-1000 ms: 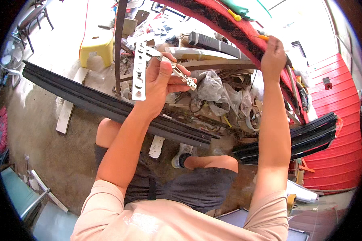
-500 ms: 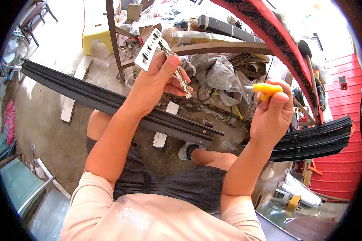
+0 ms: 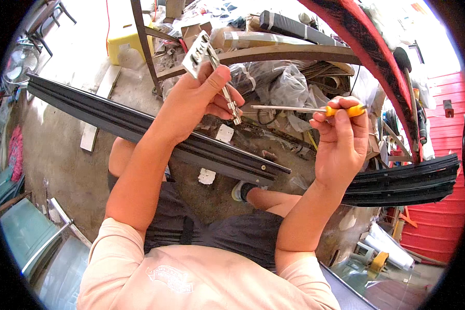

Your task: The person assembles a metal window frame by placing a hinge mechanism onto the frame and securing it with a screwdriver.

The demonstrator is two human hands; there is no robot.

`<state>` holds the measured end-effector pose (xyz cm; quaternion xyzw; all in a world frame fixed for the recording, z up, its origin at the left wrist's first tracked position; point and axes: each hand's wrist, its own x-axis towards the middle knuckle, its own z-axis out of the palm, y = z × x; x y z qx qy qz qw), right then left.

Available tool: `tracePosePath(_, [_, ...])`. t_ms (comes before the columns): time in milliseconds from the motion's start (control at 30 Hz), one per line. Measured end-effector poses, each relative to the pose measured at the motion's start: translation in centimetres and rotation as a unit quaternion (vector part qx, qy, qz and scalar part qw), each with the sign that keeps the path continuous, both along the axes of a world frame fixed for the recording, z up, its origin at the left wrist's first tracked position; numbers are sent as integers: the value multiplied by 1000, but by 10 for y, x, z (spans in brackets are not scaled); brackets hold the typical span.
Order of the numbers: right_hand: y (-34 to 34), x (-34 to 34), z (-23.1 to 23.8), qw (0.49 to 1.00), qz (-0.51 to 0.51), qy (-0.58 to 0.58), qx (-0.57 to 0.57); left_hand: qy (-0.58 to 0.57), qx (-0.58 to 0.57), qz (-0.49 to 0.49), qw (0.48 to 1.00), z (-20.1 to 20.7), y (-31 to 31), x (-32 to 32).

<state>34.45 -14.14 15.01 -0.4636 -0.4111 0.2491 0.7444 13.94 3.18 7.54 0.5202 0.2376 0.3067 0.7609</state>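
Below the screwdriver [image 3: 319, 109], a black rail [image 3: 217, 155] lies crosswise.

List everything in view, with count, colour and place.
Metal bracket: one, silver, upper middle
Screwdriver: one, yellow handle, right of centre
Dark rail: one or more, black, slanting across the middle
Floor strips: at least two, white, under the rail
Profiles: several, black, right
Long beam: one, red and black, upper right
Plastic sheeting: uncountable, clear, behind the screwdriver
Stool: one, yellow, upper left
Glass panes: two or more, pale green, lower left
Ridged panel: one, red, far right
Clutter: uncountable, mixed, top
Shorts: one pair, dark grey, below centre
Shirt: one, beige, bottom
Left hand: one, bare, gripping the bracket
Right hand: one, bare, gripping the screwdriver
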Motion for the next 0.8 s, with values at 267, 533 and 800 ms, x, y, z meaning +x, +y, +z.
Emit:
tracePosePath(267, [4, -3, -13, 995, -33, -55, -75, 13, 20, -46, 999, 0, 0, -1])
tracePosePath(533, [3, 1, -25, 995, -10, -66, -74, 25, 24, -62, 997, 2, -2, -2])
tracePosePath(800, [0, 2, -24, 995, -3, -67, -74, 26, 39, -65, 997, 2, -1, 0])
